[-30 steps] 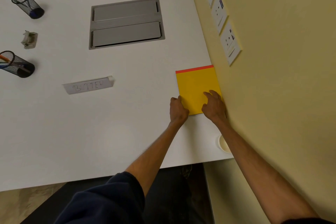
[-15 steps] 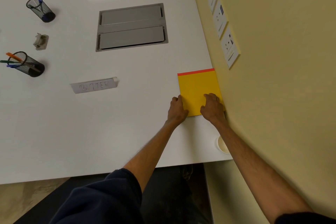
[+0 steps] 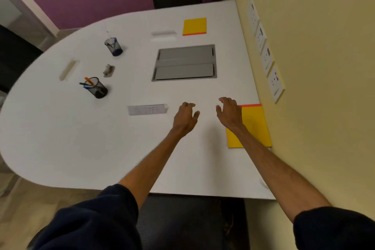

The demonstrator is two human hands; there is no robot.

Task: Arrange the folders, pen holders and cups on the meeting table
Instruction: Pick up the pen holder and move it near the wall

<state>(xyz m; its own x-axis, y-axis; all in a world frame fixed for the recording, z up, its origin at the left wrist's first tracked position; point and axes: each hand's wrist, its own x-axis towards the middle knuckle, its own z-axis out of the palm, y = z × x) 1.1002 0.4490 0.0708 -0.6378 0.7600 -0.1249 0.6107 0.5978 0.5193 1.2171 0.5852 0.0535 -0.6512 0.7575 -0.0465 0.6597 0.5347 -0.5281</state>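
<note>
Head view: a white tabletop (image 3: 60, 138) seen from above, round on its left edge and straight on its right edge, where it meets a yellow wall.
Left hand (image 3: 185, 116): over the middle of the tabletop, a bit nearer the near edge. Fingers are spread and bent a little. The grip is apart and holds nothing.
Right hand (image 3: 229, 113): just right of the left hand, over the left side of the near folder (image 3: 254, 122). The grip is apart and holds nothing. I cannot tell if it touches the folder.
Near folder: yellow with a red strip on its far side, flat against the right edge. The right arm crosses its near left corner.
Far folder (image 3: 194, 26): yellow with a red strip on its near side, flat by the far edge, towards the far right corner.
Near pen holder (image 3: 99, 88): black mesh, upright on the left part, with orange, green and blue pens.
Far pen holder (image 3: 114, 46): black mesh, upright, closer to the far edge, with a few pens in it.
Small grey thing (image 3: 109, 70): between the two holders, too blurred to tell.
Near name card (image 3: 147, 109): just left of the left hand.
Far name card (image 3: 163, 33): just left of the far folder.
Left name card (image 3: 68, 70): near the left edge.
Grey hatch (image 3: 185, 63): set into the tabletop between the two folders.
Sockets (image 3: 263, 50): white, on the wall above the right edge.
</note>
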